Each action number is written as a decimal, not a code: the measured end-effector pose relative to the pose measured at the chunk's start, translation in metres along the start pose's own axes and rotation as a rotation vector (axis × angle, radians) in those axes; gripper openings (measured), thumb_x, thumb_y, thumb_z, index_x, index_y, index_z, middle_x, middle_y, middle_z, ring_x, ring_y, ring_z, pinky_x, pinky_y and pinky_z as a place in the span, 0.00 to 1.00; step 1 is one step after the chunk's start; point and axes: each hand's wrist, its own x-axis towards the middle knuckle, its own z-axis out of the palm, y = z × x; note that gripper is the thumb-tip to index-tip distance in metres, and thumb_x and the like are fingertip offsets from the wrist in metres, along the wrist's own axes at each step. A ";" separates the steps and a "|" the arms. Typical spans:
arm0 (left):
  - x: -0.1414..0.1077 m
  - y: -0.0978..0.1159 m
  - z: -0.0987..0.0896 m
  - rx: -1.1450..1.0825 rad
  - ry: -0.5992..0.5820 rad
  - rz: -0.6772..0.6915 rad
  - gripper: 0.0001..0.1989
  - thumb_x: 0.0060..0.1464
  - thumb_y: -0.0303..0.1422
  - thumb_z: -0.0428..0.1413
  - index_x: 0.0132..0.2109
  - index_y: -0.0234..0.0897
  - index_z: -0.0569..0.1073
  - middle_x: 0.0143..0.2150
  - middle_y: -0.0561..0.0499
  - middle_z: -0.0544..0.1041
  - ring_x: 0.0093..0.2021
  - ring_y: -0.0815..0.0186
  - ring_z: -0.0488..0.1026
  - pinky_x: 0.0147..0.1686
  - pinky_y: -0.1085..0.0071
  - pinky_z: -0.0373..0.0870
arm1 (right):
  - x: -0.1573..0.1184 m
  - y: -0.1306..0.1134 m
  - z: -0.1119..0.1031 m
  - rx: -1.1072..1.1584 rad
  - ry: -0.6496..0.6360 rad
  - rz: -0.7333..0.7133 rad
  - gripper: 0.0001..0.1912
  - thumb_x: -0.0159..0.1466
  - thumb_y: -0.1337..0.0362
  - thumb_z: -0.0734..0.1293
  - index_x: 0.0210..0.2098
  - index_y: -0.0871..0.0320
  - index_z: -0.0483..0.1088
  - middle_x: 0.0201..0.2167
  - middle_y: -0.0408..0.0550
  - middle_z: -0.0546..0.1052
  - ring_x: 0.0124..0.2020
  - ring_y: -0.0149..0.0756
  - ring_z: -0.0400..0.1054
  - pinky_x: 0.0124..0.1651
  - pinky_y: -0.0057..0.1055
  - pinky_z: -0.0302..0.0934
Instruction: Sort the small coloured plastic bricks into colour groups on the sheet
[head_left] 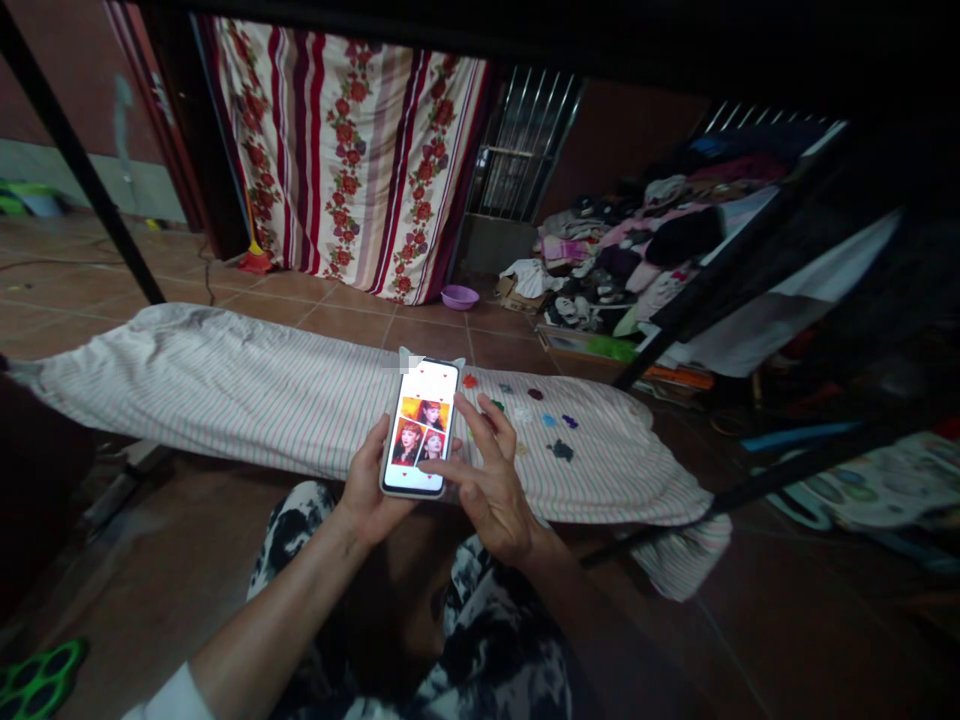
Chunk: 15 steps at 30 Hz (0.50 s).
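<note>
A lit smartphone in a pale case shows a collage of three portrait pictures with small red hearts. My left hand is wrapped round its lower left side and holds it upright above the striped cloth. Over the lower right of the screen, my right hand has its fingers spread, with one fingertip at the glass and nothing held. Several small coloured pieces lie on the cloth right of the phone, among them an orange one, a light blue one and a dark grey one.
Behind the cloth-covered surface hangs a floral striped curtain, with a purple basin at its foot. A heap of clothes fills the back right. Dark poles slant at both sides. A green object shows at lower left.
</note>
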 end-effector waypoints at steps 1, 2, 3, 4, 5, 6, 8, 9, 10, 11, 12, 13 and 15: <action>-0.001 0.000 0.000 -0.001 -0.001 0.000 0.32 0.65 0.46 0.39 0.65 0.26 0.58 0.45 0.37 0.79 0.45 0.53 0.77 0.55 0.54 0.64 | 0.000 -0.001 0.000 -0.001 -0.001 0.001 0.31 0.71 0.51 0.45 0.45 0.49 0.78 0.72 0.36 0.40 0.70 0.53 0.33 0.68 0.58 0.35; -0.001 0.000 0.001 -0.001 -0.002 -0.001 0.32 0.65 0.46 0.39 0.65 0.26 0.58 0.45 0.38 0.79 0.45 0.53 0.77 0.55 0.54 0.65 | 0.000 -0.001 0.000 0.000 -0.003 0.003 0.31 0.71 0.51 0.46 0.45 0.49 0.78 0.72 0.35 0.40 0.70 0.53 0.33 0.68 0.57 0.35; -0.002 0.000 0.000 -0.001 -0.004 -0.002 0.32 0.64 0.46 0.39 0.65 0.26 0.59 0.45 0.38 0.79 0.44 0.53 0.77 0.55 0.54 0.65 | 0.000 -0.002 0.000 0.000 -0.003 0.004 0.30 0.71 0.51 0.46 0.45 0.49 0.78 0.72 0.35 0.40 0.70 0.53 0.33 0.68 0.57 0.35; -0.002 0.000 0.000 -0.001 -0.005 -0.003 0.32 0.64 0.46 0.39 0.65 0.26 0.59 0.44 0.38 0.79 0.44 0.54 0.77 0.54 0.55 0.65 | 0.000 -0.003 0.001 0.001 -0.001 0.003 0.30 0.71 0.51 0.46 0.45 0.48 0.78 0.72 0.35 0.40 0.70 0.53 0.33 0.67 0.57 0.35; -0.003 0.000 -0.001 -0.002 -0.006 -0.007 0.32 0.64 0.47 0.39 0.64 0.27 0.60 0.44 0.38 0.79 0.44 0.54 0.77 0.54 0.55 0.65 | 0.000 -0.003 0.001 0.002 0.001 0.002 0.30 0.71 0.52 0.46 0.45 0.48 0.78 0.72 0.34 0.40 0.70 0.53 0.33 0.67 0.57 0.36; -0.003 0.000 -0.002 -0.005 -0.006 -0.011 0.31 0.64 0.47 0.39 0.63 0.27 0.61 0.43 0.38 0.79 0.44 0.54 0.77 0.54 0.55 0.65 | 0.000 -0.004 0.002 0.002 0.001 -0.001 0.30 0.71 0.52 0.46 0.45 0.48 0.78 0.72 0.34 0.39 0.70 0.53 0.33 0.67 0.57 0.36; -0.005 0.000 -0.004 -0.013 -0.009 -0.014 0.30 0.64 0.46 0.40 0.62 0.27 0.64 0.43 0.39 0.80 0.44 0.54 0.77 0.55 0.54 0.65 | 0.000 -0.005 0.003 0.004 0.000 -0.005 0.30 0.71 0.52 0.46 0.45 0.48 0.78 0.72 0.35 0.39 0.70 0.53 0.34 0.67 0.58 0.37; -0.005 0.000 -0.005 -0.017 -0.012 -0.012 0.30 0.64 0.46 0.40 0.61 0.27 0.65 0.43 0.39 0.80 0.44 0.54 0.77 0.55 0.54 0.64 | 0.000 -0.005 0.004 0.005 -0.002 -0.006 0.30 0.71 0.52 0.46 0.45 0.48 0.78 0.72 0.35 0.40 0.70 0.53 0.34 0.67 0.58 0.37; -0.005 0.000 -0.006 -0.022 -0.015 -0.007 0.29 0.64 0.46 0.41 0.60 0.27 0.66 0.43 0.39 0.80 0.45 0.54 0.77 0.56 0.54 0.64 | 0.001 -0.006 0.004 0.005 -0.003 -0.009 0.30 0.71 0.52 0.46 0.46 0.48 0.78 0.72 0.36 0.40 0.69 0.53 0.34 0.67 0.58 0.37; -0.006 -0.001 -0.007 -0.027 -0.018 -0.001 0.29 0.64 0.46 0.41 0.60 0.28 0.67 0.44 0.40 0.80 0.45 0.54 0.77 0.57 0.54 0.63 | 0.001 -0.006 0.005 0.005 -0.005 -0.012 0.30 0.71 0.52 0.46 0.46 0.48 0.78 0.72 0.36 0.40 0.69 0.53 0.34 0.67 0.58 0.37; -0.006 -0.001 -0.008 -0.032 -0.019 0.005 0.28 0.64 0.45 0.42 0.60 0.28 0.67 0.44 0.40 0.80 0.46 0.54 0.77 0.57 0.54 0.63 | 0.001 -0.006 0.005 0.004 -0.006 -0.016 0.30 0.71 0.52 0.46 0.46 0.48 0.77 0.72 0.36 0.40 0.69 0.53 0.34 0.67 0.58 0.37; -0.006 -0.001 -0.008 -0.037 -0.018 0.008 0.28 0.64 0.45 0.43 0.60 0.28 0.67 0.45 0.40 0.79 0.47 0.53 0.76 0.58 0.53 0.62 | 0.001 -0.006 0.005 0.003 -0.008 -0.021 0.29 0.71 0.52 0.46 0.46 0.48 0.77 0.72 0.36 0.40 0.69 0.53 0.34 0.67 0.58 0.37; -0.007 -0.001 -0.009 -0.053 -0.015 0.011 0.28 0.63 0.45 0.45 0.62 0.29 0.65 0.47 0.40 0.79 0.49 0.53 0.75 0.59 0.53 0.61 | 0.002 -0.006 0.005 0.001 -0.014 -0.030 0.30 0.71 0.52 0.46 0.46 0.48 0.77 0.72 0.36 0.40 0.69 0.53 0.34 0.67 0.58 0.37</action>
